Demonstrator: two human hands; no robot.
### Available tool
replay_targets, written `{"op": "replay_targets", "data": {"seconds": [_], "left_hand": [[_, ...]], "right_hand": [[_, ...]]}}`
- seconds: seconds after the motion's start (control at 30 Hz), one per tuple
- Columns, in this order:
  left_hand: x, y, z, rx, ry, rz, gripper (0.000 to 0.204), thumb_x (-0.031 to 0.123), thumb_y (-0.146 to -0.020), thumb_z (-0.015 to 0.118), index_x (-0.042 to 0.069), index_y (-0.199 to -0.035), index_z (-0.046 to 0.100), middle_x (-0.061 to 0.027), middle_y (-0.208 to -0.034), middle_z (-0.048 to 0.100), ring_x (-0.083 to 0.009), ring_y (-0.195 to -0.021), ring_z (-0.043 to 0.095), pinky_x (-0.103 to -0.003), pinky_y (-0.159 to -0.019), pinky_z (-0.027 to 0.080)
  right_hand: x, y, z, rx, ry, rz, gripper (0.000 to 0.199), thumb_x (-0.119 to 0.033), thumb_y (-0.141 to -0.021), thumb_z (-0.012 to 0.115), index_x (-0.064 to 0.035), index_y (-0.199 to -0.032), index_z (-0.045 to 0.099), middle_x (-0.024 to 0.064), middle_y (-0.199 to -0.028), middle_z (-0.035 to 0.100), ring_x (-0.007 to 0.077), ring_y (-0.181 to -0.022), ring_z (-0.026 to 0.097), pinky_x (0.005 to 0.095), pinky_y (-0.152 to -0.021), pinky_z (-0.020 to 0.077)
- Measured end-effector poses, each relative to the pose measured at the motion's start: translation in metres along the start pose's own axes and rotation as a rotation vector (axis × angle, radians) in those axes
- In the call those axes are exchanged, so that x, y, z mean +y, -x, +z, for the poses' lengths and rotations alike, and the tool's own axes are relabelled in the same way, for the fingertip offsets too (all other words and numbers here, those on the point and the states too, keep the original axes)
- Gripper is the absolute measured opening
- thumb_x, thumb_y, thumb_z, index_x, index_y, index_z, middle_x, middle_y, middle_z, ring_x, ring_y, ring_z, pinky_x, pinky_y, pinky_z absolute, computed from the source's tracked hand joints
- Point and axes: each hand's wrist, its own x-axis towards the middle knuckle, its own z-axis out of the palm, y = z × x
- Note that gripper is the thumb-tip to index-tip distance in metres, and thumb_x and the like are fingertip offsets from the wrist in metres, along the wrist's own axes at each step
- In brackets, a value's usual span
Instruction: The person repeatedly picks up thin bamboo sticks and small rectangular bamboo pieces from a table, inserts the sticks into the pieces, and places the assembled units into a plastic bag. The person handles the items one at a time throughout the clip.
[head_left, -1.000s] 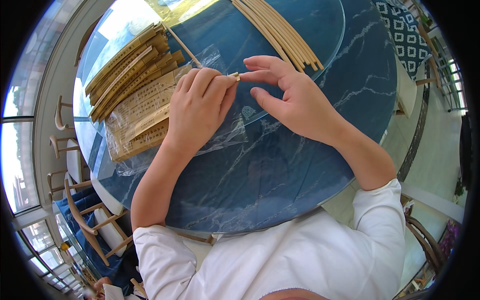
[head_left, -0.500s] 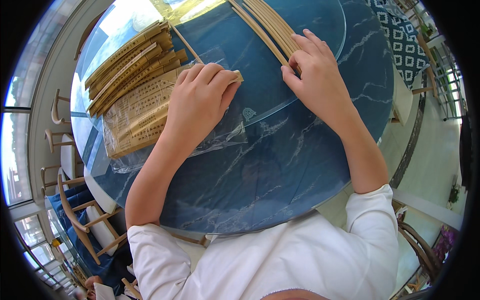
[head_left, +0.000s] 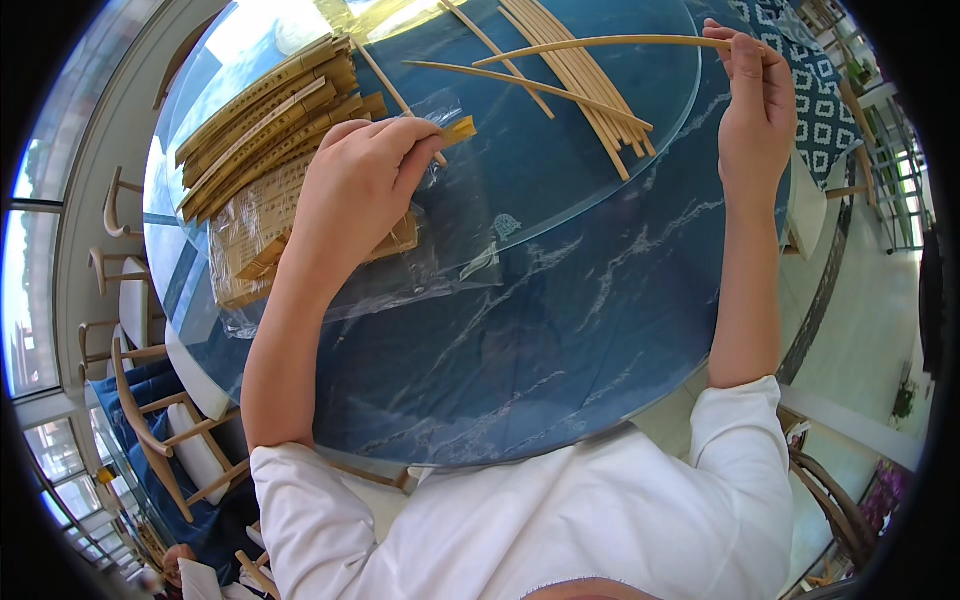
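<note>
My left hand (head_left: 370,175) is closed on a brown paper chopstick sleeve (head_left: 459,130), whose end sticks out past my thumb. Beneath it lies a clear plastic bag (head_left: 450,255) with a stack of flat printed sleeves (head_left: 228,285), partly hidden by my arm. My right hand (head_left: 757,120) pinches one end of a pale wooden chopstick (head_left: 590,42), which points left across the table. Below it, another chopstick (head_left: 530,82) slants over a bundle of chopsticks (head_left: 585,80); I cannot tell whether it touches them.
A pile of filled-looking brown sleeves (head_left: 265,115) lies at the far left, with a lone chopstick (head_left: 385,80) beside it. All this is on a round blue marbled table (head_left: 500,370) with a glass turntable (head_left: 685,80). Wooden chairs (head_left: 165,440) stand at left.
My right hand has lifted off the bundle and moved right, now holding a chopstick. The bundle has shifted and two sticks lie apart from it. My left hand moved slightly left with the sleeve.
</note>
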Motion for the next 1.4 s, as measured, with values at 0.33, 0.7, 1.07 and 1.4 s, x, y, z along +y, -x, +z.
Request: {"op": "replay_targets", "data": {"seconds": [0.33, 0.7, 1.07, 1.4], "left_hand": [[-0.001, 0.001, 0.0, -0.036, 0.065, -0.074, 0.021, 0.021, -0.104, 0.071, 0.005, -0.116, 0.078, -0.011, -0.105, 0.08, -0.031, -0.106, 0.074, -0.042, -0.1, 0.055], [-0.002, -0.001, -0.001, -0.003, 0.146, -0.132, 0.019, 0.019, -0.104, 0.072, 0.004, -0.115, 0.077, -0.0106, -0.098, 0.077, -0.0246, -0.089, 0.071, -0.036, -0.078, 0.056], [0.005, -0.002, -0.015, -0.003, 0.221, -0.207, 0.02, 0.018, -0.104, 0.074, 0.003, -0.117, 0.078, -0.0055, -0.093, 0.074, -0.0137, -0.079, 0.064, -0.029, -0.071, 0.051], [0.016, -0.001, -0.018, 0.02, 0.272, -0.142, 0.018, 0.017, -0.103, 0.076, 0.003, -0.115, 0.078, -0.0048, -0.092, 0.075, -0.0136, -0.08, 0.065, -0.028, -0.07, 0.051]], "right_hand": [[0.007, -0.008, -0.015, 0.145, -0.239, 0.125, 0.024, -0.017, -0.116, 0.05, -0.0013, -0.108, 0.066, 0.0161, -0.109, 0.075, 0.0378, -0.124, 0.071, 0.0481, -0.123, 0.0459], [0.026, 0.001, -0.009, 0.095, -0.292, 0.187, 0.021, -0.017, -0.115, 0.054, -0.0005, -0.112, 0.066, 0.0146, -0.107, 0.075, 0.0363, -0.12, 0.073, 0.0459, -0.12, 0.0491], [0.035, 0.003, 0.004, 0.095, -0.299, 0.601, 0.022, -0.017, -0.113, 0.056, 0.001, -0.107, 0.066, 0.0163, -0.108, 0.074, 0.0305, -0.117, 0.073, 0.0448, -0.109, 0.0557], [0.01, 0.019, 0.02, -0.177, -0.074, 0.508, 0.037, -0.034, -0.115, 0.053, -0.0042, -0.12, 0.074, 0.008, -0.112, 0.078, 0.015, -0.111, 0.07, 0.0343, -0.111, 0.0513]]}}
